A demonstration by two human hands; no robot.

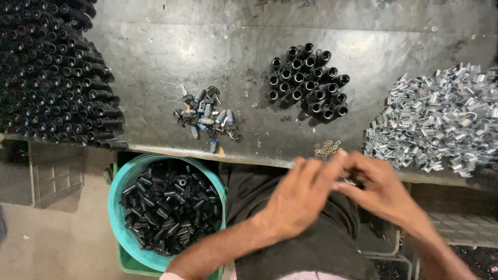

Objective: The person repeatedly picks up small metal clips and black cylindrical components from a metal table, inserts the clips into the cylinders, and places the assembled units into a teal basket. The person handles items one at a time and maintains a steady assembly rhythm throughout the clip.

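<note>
My left hand (pixel 298 197) and my right hand (pixel 381 189) meet at the near edge of a grey metal table (pixel 218 46), fingertips together and blurred. Something small and shiny shows between the fingers (pixel 348 181); I cannot tell what it is or which hand grips it. Just beyond the fingers lies a small cluster of tiny brass-coloured springs (pixel 327 149). A heap of silver metal clips (pixel 441 119) lies to the right of my right hand.
A stood-up group of black tubes (pixel 307 83) is at the table's middle. Small keyed lock parts (pixel 207 116) lie left of centre. A big stack of black tubes (pixel 49 72) fills the left. A teal basin (pixel 115 207) of black tubes sits below the table edge.
</note>
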